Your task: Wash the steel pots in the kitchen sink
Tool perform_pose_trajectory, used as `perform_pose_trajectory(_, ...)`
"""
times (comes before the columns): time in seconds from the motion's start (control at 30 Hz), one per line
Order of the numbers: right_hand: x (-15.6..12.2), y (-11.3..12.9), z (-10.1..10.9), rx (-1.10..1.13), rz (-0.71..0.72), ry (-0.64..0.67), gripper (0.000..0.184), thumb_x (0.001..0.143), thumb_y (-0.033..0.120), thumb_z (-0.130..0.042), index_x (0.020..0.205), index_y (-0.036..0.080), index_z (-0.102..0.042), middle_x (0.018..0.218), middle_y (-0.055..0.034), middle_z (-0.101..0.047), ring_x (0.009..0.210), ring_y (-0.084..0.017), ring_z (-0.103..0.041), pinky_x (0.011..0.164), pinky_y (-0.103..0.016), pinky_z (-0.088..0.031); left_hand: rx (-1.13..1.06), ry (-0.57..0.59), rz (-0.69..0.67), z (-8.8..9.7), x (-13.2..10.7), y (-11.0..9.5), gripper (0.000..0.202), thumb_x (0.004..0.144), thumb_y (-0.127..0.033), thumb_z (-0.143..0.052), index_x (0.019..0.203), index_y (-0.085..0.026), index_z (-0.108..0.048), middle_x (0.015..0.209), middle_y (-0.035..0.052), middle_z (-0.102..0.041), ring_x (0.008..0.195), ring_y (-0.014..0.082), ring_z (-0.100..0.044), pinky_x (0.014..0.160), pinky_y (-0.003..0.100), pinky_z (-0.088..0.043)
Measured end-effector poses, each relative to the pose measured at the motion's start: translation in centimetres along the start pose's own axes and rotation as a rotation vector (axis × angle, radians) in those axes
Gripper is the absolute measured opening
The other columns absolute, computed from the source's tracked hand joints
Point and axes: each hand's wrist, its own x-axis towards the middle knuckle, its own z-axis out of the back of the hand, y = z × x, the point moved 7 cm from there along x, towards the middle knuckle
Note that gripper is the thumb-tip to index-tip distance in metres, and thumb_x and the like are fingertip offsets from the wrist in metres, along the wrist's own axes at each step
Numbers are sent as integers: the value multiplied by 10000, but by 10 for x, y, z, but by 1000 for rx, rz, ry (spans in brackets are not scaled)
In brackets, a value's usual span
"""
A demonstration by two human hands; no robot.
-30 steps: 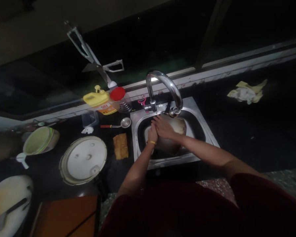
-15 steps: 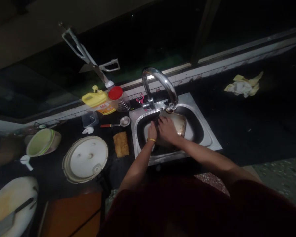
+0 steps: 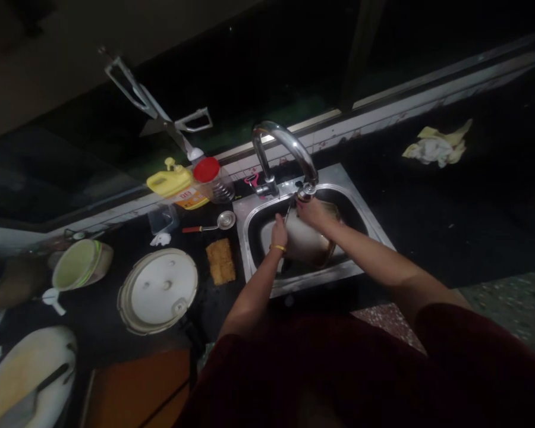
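Observation:
A round metal pot (image 3: pixel 307 245) lies tilted in the steel sink (image 3: pixel 365 217). My left hand (image 3: pixel 278 232), with a yellow band at the wrist, grips the pot's near left rim. My right hand (image 3: pixel 311 211) is higher, closed over the pot's far edge right under the spout of the curved chrome tap (image 3: pixel 285 148). A thin dark stick-like thing stands between the two hands; I cannot make out what it is.
On the dark counter left of the sink lie an orange sponge (image 3: pixel 220 269), a small ladle (image 3: pixel 214 224), a yellow detergent jug (image 3: pixel 175 185), a red-lidded jar (image 3: pixel 213 178), a white cooker lid (image 3: pixel 158 289) and a green bowl (image 3: pixel 76 270). A crumpled yellow cloth (image 3: pixel 437 148) lies far right.
My right hand has moved up from the pot's middle to its far edge under the spout. The pot has turned so more of its pale side shows. The left hand stays at the rim.

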Motion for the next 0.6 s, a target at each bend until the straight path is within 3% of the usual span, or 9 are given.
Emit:
perform_pose_trajectory(0.13, -53, 33, -6, 58, 364, 4, 364, 887, 125, -429, 1192, 118, -627, 1267, -154, -618, 1268, -263, -484, 1083, -431, -361, 13, -23, 2, 1, -1, -3, 672, 982, -520, -171, 834, -118, -689, 914, 140, -724, 1008, 229, -649, 975, 327, -442)
perform_pose_trajectory(0.2, -66, 44, -7, 54, 453, -7, 343, 907, 155, -430, 1184, 130, -631, 1268, -138, -618, 1303, -270, -447, 1123, -473, -306, -14, 13, -11, -1, 0, -4, 692, 985, -509, -139, 869, -108, -690, 960, 141, -722, 1002, 220, -651, 972, 324, -447)
perform_pose_trajectory(0.27, -55, 42, -4, 46, 413, -22, 332, 932, 168, -406, 1164, 131, -639, 1233, -136, -634, 1272, -269, -472, 1121, -471, -298, -22, 39, -12, -2, 1, -4, 697, 988, -498, -123, 903, -107, -694, 994, 136, -721, 1014, 214, -649, 974, 318, -447)
perform_pose_trajectory(0.43, 0, 12, 5, 130, 109, -22, 306, 963, 217, -402, 1103, 138, -662, 1118, -123, -676, 1079, -220, -587, 978, -342, -416, 79, -48, 59, 4, 0, -4, 681, 981, -534, -173, 883, -108, -697, 939, 131, -725, 1043, 234, -636, 980, 318, -435)
perform_pose_trajectory(0.6, -13, 9, 9, 139, 111, -48, 281, 920, 333, -541, 1099, 171, -686, 1220, -122, -625, 1133, -238, -543, 974, -347, -409, 152, -43, 22, 4, -2, -11, 664, 987, -490, -159, 813, -110, -674, 863, 137, -714, 979, 234, -643, 937, 336, -451)
